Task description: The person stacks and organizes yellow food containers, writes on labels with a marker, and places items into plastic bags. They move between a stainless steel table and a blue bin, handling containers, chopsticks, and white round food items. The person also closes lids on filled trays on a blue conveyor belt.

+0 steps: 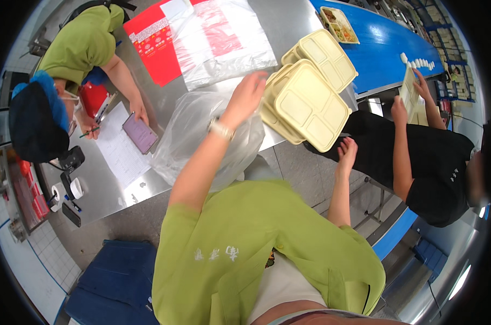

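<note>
Pale yellow lidded meal boxes (pixel 312 105) with compartments stand in stacks at the corner of the steel table. My left hand (pixel 247 95), with a watch at the wrist, is raised just left of the front stack, over a clear plastic bag (pixel 188 138); its fingers are curled and I see nothing held in them. Below the front stack's right corner, my right hand (pixel 347 152) is in the air with fingers apart, holding nothing. Flat plastic carrier bags (pixel 229 44) with red print lie beyond the clear bag, beside red printed bags (pixel 154 48).
At left a person in green (pixel 83 44) holds a pen and a phone (pixel 140 133) over a written sheet (pixel 119 150). At right a person in black (pixel 432 162) holds a tray by a blue conveyor belt (pixel 375 40), which carries a filled meal box (pixel 339 26).
</note>
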Available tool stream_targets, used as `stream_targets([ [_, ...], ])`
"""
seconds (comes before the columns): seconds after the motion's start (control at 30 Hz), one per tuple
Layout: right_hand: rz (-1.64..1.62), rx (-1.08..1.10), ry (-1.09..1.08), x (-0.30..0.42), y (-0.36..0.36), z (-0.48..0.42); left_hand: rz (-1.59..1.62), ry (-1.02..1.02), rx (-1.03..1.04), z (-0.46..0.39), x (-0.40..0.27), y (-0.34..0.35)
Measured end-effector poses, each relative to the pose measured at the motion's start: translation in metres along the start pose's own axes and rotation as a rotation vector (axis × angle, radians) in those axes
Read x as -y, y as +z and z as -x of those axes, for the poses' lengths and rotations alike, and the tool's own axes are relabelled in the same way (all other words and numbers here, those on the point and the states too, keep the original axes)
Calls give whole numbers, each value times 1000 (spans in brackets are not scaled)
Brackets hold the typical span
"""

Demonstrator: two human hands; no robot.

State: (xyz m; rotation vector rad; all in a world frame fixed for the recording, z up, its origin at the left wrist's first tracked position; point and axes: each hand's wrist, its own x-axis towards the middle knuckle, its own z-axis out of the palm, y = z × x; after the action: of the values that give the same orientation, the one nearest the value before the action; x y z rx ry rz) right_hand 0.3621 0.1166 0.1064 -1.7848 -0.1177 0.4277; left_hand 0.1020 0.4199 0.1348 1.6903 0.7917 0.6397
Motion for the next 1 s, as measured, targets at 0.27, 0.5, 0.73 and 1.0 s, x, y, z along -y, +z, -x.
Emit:
stream_targets([
  [0.27,-564,454,475,-40,73,-56,327,-635,505,-97,56,55],
  [0.5,-617,389,535,-58,75,-38,626,-661,467,-75,28,64],
  [0.73,-561,351,526,-52,53,-25,600,-672,391,-63,31,86],
  [1.0,-329,335,429,7,-5,-11,133,-372,392,-42,-39,124],
])
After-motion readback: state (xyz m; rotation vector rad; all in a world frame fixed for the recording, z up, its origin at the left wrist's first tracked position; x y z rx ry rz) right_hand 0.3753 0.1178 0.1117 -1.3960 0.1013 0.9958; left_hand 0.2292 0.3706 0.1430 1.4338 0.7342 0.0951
